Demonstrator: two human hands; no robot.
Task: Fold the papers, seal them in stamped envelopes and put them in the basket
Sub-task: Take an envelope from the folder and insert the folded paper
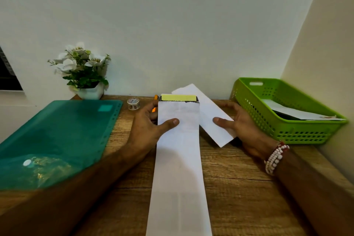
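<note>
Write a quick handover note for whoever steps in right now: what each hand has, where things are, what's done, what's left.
Left hand: grips the long white paper near its far end, thumb on top.
Right hand: holds a smaller white piece, envelope or folded sheet, cannot tell which.
Done: at least one white envelope lies in the green basket on the right.
Tape roll sits beyond the left hand.
Left: get paper into envelope, seal, drop in basket.
</note>
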